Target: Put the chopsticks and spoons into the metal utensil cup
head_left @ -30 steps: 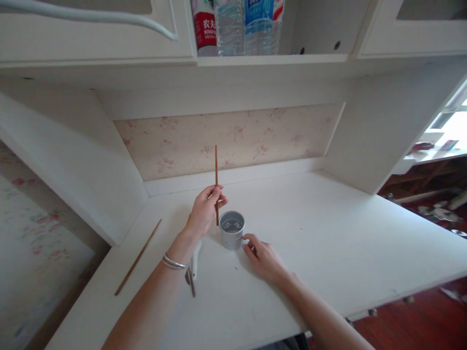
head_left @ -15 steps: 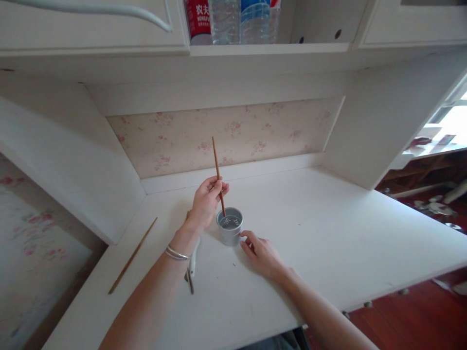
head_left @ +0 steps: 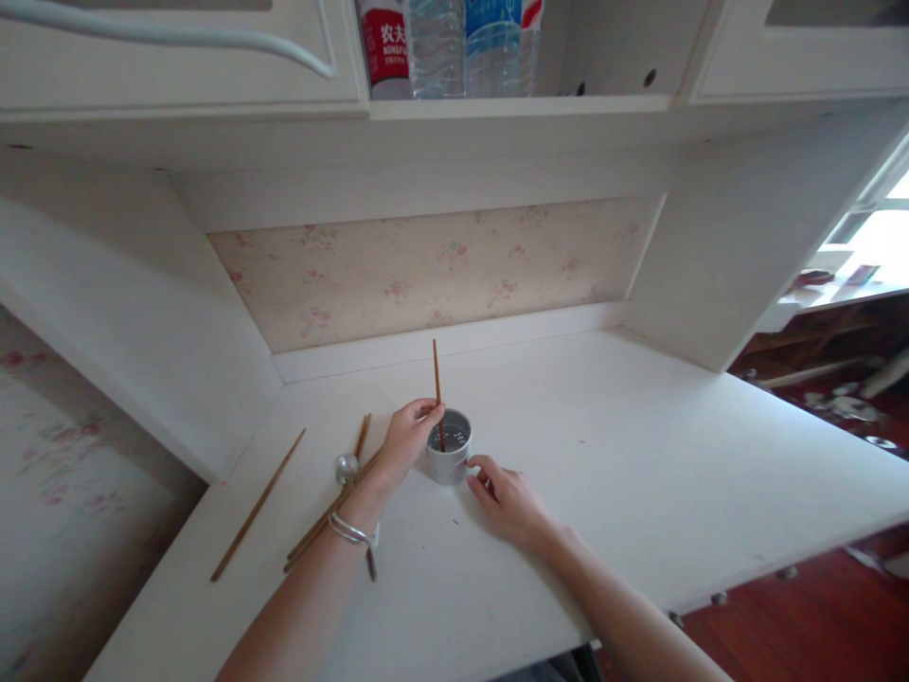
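A wooden chopstick stands nearly upright, its lower end inside a grey metal cup with small holes in its bottom. The fingers of my left hand pinch the chopstick at the cup's left rim. On the cup's right side rest the fingertips of my right hand, thumb and index finger apart. Under and beside my left forearm lie more chopsticks and a shiny metal spoon bowl; the forearm hides part of them. Farther left lies a single chopstick.
The white desk runs beneath an overhead cabinet holding several bottles. A side panel bounds the right rear, and another panel the left. A floral back wall stands behind.
My left hand has come down with the chopstick, whose lower end is now deeper in the cup. The spoon bowl and chopsticks beside my forearm have come into sight. My right hand stays at the cup.
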Available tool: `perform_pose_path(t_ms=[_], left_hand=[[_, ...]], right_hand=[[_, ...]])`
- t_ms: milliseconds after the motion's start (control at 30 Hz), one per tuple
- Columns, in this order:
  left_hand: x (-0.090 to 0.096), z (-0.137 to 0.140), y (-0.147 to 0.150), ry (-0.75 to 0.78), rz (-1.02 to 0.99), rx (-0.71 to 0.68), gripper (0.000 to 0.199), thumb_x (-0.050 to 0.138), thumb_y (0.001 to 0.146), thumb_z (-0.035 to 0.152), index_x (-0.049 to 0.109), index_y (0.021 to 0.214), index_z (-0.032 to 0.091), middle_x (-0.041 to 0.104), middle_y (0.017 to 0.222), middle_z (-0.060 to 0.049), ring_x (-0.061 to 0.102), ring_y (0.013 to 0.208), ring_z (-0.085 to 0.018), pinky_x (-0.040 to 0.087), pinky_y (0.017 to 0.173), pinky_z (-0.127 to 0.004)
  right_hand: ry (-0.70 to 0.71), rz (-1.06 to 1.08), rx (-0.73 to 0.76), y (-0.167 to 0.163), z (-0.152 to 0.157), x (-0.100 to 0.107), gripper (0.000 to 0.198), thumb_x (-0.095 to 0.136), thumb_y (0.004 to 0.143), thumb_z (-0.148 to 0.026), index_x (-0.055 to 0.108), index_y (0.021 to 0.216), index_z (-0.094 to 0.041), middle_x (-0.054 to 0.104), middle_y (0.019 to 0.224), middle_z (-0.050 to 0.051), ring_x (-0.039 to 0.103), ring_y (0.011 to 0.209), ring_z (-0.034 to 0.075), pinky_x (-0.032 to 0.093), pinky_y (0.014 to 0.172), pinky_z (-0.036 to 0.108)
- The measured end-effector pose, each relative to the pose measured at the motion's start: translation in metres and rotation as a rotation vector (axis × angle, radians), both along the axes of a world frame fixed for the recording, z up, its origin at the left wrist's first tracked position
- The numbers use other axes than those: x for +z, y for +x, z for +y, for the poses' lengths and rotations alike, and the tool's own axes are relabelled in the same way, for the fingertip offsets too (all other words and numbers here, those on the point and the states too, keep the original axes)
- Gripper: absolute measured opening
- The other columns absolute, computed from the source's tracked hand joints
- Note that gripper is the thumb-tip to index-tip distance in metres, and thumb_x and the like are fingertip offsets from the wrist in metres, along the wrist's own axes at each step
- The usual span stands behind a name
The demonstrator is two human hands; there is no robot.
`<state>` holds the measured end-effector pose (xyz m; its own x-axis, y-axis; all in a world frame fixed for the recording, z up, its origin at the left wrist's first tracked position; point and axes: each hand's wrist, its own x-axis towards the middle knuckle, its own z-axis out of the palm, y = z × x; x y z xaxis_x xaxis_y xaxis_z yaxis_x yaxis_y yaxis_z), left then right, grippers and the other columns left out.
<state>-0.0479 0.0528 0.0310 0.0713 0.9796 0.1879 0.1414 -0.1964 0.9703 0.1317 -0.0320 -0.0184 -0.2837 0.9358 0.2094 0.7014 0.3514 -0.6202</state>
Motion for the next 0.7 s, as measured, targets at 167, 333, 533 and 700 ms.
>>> perform_pose_path(t_ms=[167,333,533,700], left_hand=[[-0.003,-0.002,-0.001,-0.02,-0.006,0.01,0.033,0.065,0.074,0.044,0.07,0.092,0.017,0.072,0.094,-0.008,0.066,0.088,-0.02,0.049,0.084,-0.033],[0.0,-0.003,-0.002,-0.041,0.009,0.0,0.033,0.067,0.073,0.042,0.072,0.094,0.017,0.072,0.097,-0.008,0.065,0.089,-0.021,0.048,0.086,-0.033],[-0.003,-0.006,-0.003,-0.044,-0.106,0.022,0.038,0.068,0.073,0.041,0.067,0.103,0.018,0.069,0.103,-0.009,0.063,0.096,-0.021,0.045,0.091,-0.034],[-0.005,-0.028,-0.007,-0.061,-0.18,-0.099,0.062,0.07,0.074,0.04,0.049,0.128,0.021,0.056,0.127,-0.01,0.053,0.116,-0.02,0.038,0.1,-0.032]], right_hand=[[-0.007,0.002,0.002,0.0,-0.001,0.003,0.025,0.037,0.093,-0.033,0.051,0.112,-0.025,0.069,0.081,0.001,0.062,0.068,0.016,0.036,0.062,0.024],[-0.026,-0.001,-0.008,-0.002,-0.001,0.004,0.026,0.037,0.093,-0.034,0.052,0.112,-0.024,0.069,0.08,0.001,0.062,0.067,0.015,0.036,0.061,0.024],[-0.04,0.008,-0.013,-0.003,-0.001,0.004,0.028,0.036,0.092,-0.034,0.052,0.113,-0.023,0.069,0.08,0.002,0.062,0.068,0.016,0.038,0.062,0.025],[-0.051,0.024,-0.032,-0.006,-0.002,0.004,0.029,0.035,0.092,-0.034,0.052,0.112,-0.022,0.067,0.077,0.002,0.062,0.066,0.017,0.038,0.061,0.025]])
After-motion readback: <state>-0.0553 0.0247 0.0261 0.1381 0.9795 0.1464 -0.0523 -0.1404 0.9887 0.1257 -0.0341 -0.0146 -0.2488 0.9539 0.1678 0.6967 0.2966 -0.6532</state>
